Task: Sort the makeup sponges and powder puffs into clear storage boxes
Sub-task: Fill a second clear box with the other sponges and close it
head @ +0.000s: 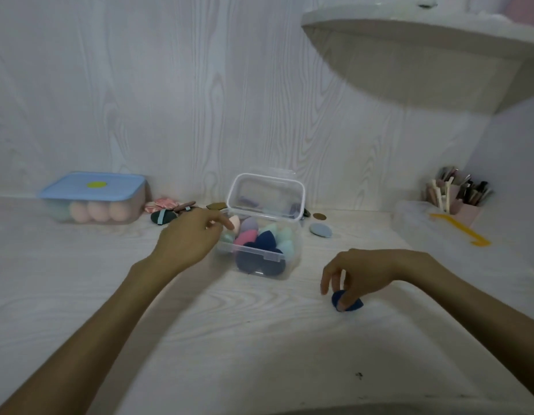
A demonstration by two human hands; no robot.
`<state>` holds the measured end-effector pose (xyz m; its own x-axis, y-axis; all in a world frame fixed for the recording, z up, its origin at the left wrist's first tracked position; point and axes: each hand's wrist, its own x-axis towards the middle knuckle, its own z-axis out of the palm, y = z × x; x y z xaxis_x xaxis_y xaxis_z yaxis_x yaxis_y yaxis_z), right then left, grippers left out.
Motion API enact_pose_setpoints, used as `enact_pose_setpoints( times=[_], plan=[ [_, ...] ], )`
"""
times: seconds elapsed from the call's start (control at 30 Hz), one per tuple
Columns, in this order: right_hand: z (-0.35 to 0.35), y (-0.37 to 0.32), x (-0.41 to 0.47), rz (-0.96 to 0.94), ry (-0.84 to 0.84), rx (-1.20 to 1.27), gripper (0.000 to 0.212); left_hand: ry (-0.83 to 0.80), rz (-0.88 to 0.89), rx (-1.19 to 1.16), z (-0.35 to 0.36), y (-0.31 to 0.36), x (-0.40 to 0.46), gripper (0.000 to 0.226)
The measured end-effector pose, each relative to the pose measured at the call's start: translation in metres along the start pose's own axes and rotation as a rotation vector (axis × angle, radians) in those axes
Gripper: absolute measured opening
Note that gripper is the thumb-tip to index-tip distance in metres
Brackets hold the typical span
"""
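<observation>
1. The right hand (370, 271) hangs low over the table (230, 339), wrist up, fingers (327, 283) pointing down and curled in around a dark blue sponge (348, 302).
2. That sponge sits on the table right under the fingertips; thumb and forefinger pinch its top, and its pointed end sticks out to the right.
3. It is a small teardrop shape, matte navy, slightly blurred.
4. The left hand (189, 239) reaches to the left rim of the clear box (261, 259), fingers loosely bent, forefinger stretched over the rim toward a pale peach sponge (236, 223). Whether it touches the sponge, I cannot tell; it holds nothing.
5. The clear box stands mid-table between the two hands, its hinged lid (265, 194) standing open at the back.
6. It is packed with teardrop sponges: pink, lilac, mint, light blue and several navy ones against the front wall.
7. Far left, a second box with a blue lid (93, 187) is closed, with peach round sponges lined up inside.
8. Flat puffs lie along the back wall: a dark green puff (162, 217) and a grey-blue puff (320, 230) to the right of the clear box.
9. A pink brush holder (460, 202) stands at the far right.
</observation>
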<state>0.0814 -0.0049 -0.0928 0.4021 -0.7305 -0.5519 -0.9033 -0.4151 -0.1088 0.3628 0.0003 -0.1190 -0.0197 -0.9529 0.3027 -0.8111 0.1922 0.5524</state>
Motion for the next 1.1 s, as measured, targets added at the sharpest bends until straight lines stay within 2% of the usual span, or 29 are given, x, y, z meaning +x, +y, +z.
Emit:
enact_pose_setpoints(
  times=[0.07, 0.13, 0.23, 0.3, 0.4, 0.53, 0.6, 0.77, 0.87, 1.0, 1.1],
  plan=[
    [-0.003, -0.002, -0.003, -0.049, 0.013, 0.091, 0.020, -0.143, 0.014, 0.065, -0.002, 0.002, -0.004, 0.025],
    [-0.012, -0.012, -0.007, -0.104, 0.106, 0.269, 0.017, -0.116, 0.052, 0.053, -0.006, 0.003, -0.009, 0.026],
    [-0.030, -0.042, -0.009, -0.171, 0.474, 0.770, 0.013, -0.035, 0.182, -0.235, -0.016, 0.012, -0.013, 0.031],
    [-0.039, -0.062, -0.004, -0.179, 0.592, 1.065, 0.018, -0.093, 0.248, -0.395, -0.023, 0.024, -0.015, 0.038],
    [-0.041, -0.082, 0.010, -0.217, 0.574, 1.292, 0.027, -0.115, 0.281, -0.468, -0.025, 0.038, -0.016, 0.046],
    [-0.037, -0.095, 0.021, -0.285, 0.437, 1.564, 0.026, 0.154, 0.239, -0.380, -0.021, 0.033, -0.011, 0.039],
    [-0.037, -0.096, 0.023, -0.337, 0.401, 1.547, 0.029, 0.251, 0.211, -0.350, -0.016, 0.026, -0.008, 0.034],
    [-0.035, -0.098, 0.034, -0.245, 0.602, 1.159, 0.030, 0.311, 0.205, -0.416, 0.009, 0.011, -0.008, 0.031],
    [-0.036, -0.093, 0.039, -0.180, 0.658, 0.991, 0.029, 0.320, 0.205, -0.398, 0.023, -0.010, -0.005, 0.034],
    [-0.047, -0.084, 0.046, -0.111, 0.668, 0.764, 0.025, 0.354, -0.039, -0.635, 0.036, -0.031, 0.000, 0.039],
    [-0.056, -0.082, 0.055, -0.192, 0.627, 0.576, 0.023, 0.233, -0.182, -0.794, 0.050, -0.034, 0.003, 0.034]
  ],
)
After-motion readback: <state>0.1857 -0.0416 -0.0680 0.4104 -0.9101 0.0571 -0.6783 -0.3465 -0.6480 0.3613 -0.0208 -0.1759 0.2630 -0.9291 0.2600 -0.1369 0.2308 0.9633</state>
